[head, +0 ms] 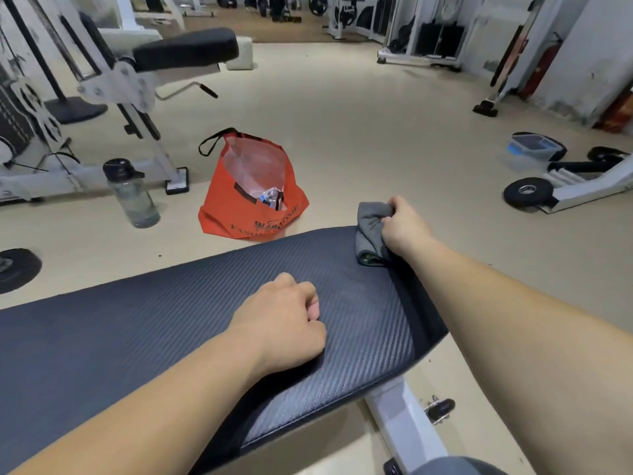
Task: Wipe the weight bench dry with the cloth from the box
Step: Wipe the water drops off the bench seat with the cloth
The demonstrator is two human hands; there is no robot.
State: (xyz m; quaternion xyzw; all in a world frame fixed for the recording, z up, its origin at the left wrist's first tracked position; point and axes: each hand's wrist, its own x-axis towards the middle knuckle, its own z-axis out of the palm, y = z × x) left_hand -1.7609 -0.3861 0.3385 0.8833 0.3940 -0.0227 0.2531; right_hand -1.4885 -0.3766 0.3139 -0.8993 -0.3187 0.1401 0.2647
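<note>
The cloth (371, 231) is gripped in the curled fingers of the right hand (406, 224) and held on the far right corner of the bench (171, 320). The left hand (284, 317) is rested on the bench, fingers curled into a fist, nothing held. The box (532, 149) is seen on the floor, well apart.

weight bench (154, 337): dark weave pad, white frame, runs 8 to 2 o'clock. On it: grey cloth (370, 231) bunched at the 1 o'clock corner, gripped by right hand (406, 224); left hand (284, 320), a fist, rests mid-pad. Beige floor (359, 132) beyond: orange tote bag (239, 207) at 12, standing open; water bottle (132, 193) upright at 10; black weight plate (15, 269) flat at 9; clear plastic box (532, 149) at 2.
</note>
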